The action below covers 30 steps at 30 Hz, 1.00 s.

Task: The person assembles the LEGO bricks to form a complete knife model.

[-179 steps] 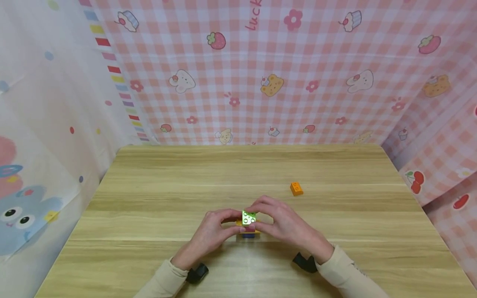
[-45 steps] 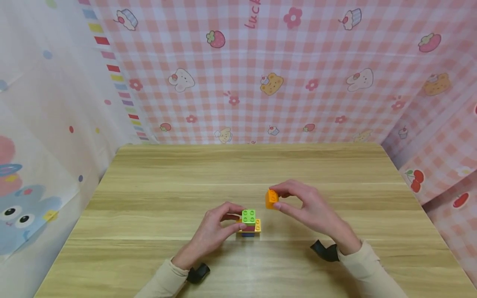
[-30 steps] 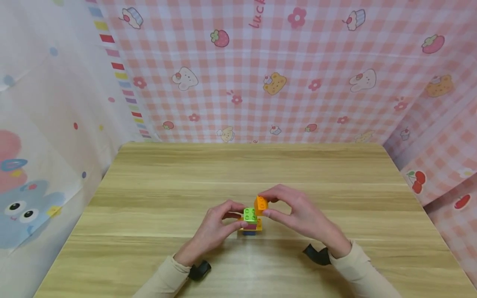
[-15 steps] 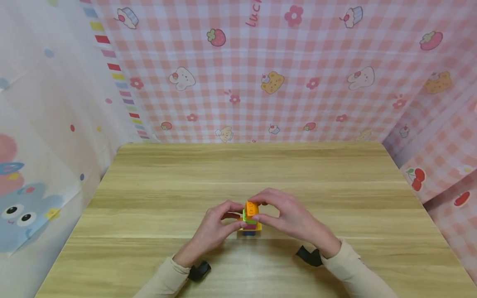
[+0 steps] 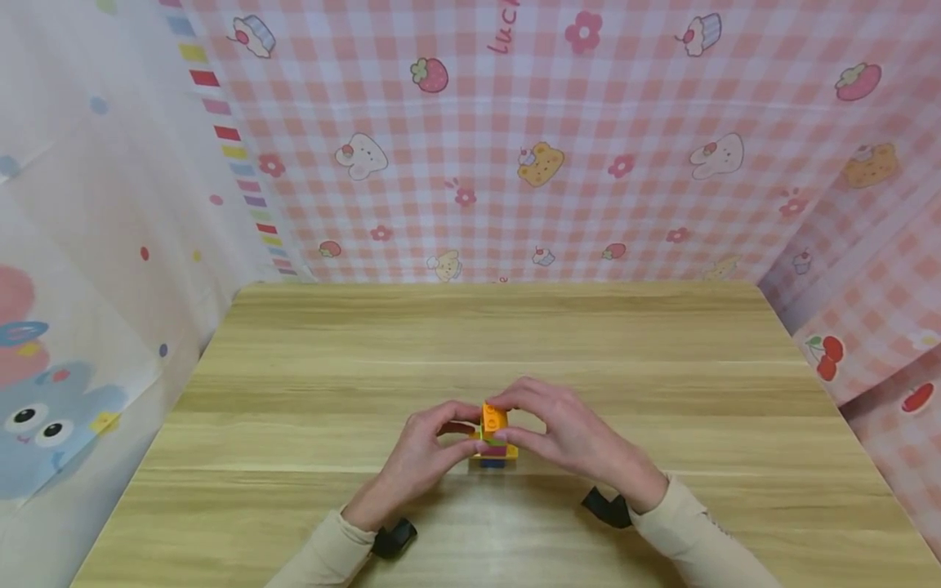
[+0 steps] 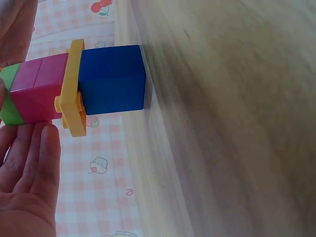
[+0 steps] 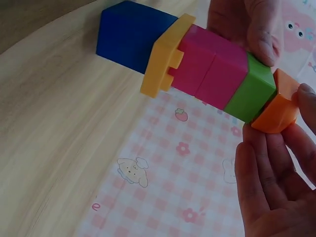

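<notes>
A stack of toy building blocks stands upright on the table. A blue block [image 6: 113, 79] is at the bottom, with a wider yellow plate [image 6: 74, 89] over it. Above come two pink blocks [image 7: 210, 69] and a green block [image 7: 253, 89]. An orange block [image 7: 279, 103] sits on top, looking slightly tilted against the green one in the right wrist view. My left hand [image 5: 421, 451] steadies the stack at its upper part between thumb and fingers. With thumb and fingers, my right hand [image 5: 569, 434] pinches the orange block.
The wood-grain table [image 5: 331, 343] spreads around the stack. A pink checked cloth [image 5: 485, 122] hangs behind its far edge, and a white printed cloth [image 5: 95, 204] hangs at the left. A black strap piece [image 5: 608, 508] is at the right wrist.
The orange block was lying at the table's right rear. My right hand has picked it up, carried it left and lowered it onto the green block. My left hand stays at the stack.
</notes>
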### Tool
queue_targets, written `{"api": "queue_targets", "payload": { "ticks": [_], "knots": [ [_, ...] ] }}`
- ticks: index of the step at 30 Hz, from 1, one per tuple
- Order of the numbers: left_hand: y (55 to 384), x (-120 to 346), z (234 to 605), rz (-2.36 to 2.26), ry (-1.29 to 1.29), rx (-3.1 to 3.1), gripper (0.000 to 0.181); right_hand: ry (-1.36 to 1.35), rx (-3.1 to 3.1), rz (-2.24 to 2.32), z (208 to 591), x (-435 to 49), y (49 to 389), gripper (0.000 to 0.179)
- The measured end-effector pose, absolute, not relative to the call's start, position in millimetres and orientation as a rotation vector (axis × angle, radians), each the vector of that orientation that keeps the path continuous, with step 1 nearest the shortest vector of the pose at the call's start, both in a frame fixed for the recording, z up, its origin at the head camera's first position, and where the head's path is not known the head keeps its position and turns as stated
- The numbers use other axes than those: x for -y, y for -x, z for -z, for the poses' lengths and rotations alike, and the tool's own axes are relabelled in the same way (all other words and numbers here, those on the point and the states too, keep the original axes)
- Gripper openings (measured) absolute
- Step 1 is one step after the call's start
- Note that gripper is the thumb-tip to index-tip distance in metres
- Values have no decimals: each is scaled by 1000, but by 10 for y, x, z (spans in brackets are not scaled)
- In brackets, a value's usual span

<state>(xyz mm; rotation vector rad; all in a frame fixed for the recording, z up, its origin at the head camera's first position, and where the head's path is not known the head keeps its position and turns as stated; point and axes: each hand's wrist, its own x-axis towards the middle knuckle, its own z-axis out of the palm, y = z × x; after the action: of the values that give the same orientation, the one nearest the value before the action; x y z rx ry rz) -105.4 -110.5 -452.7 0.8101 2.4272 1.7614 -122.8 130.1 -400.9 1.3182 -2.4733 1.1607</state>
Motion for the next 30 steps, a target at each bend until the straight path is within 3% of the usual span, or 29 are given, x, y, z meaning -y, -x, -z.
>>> {"api": "queue_targets", "payload": {
  "ticks": [20, 30],
  "knots": [
    [1024, 1085, 4499, -1720, -763, -2482, 31, -1453, 2281, -1058, 4179, -1298, 1284, 27],
    [1030, 1090, 4499, -1711, -781, -2491, 28, -1358, 2348, -1072, 4291, -1337, 1230, 38]
  ]
}}
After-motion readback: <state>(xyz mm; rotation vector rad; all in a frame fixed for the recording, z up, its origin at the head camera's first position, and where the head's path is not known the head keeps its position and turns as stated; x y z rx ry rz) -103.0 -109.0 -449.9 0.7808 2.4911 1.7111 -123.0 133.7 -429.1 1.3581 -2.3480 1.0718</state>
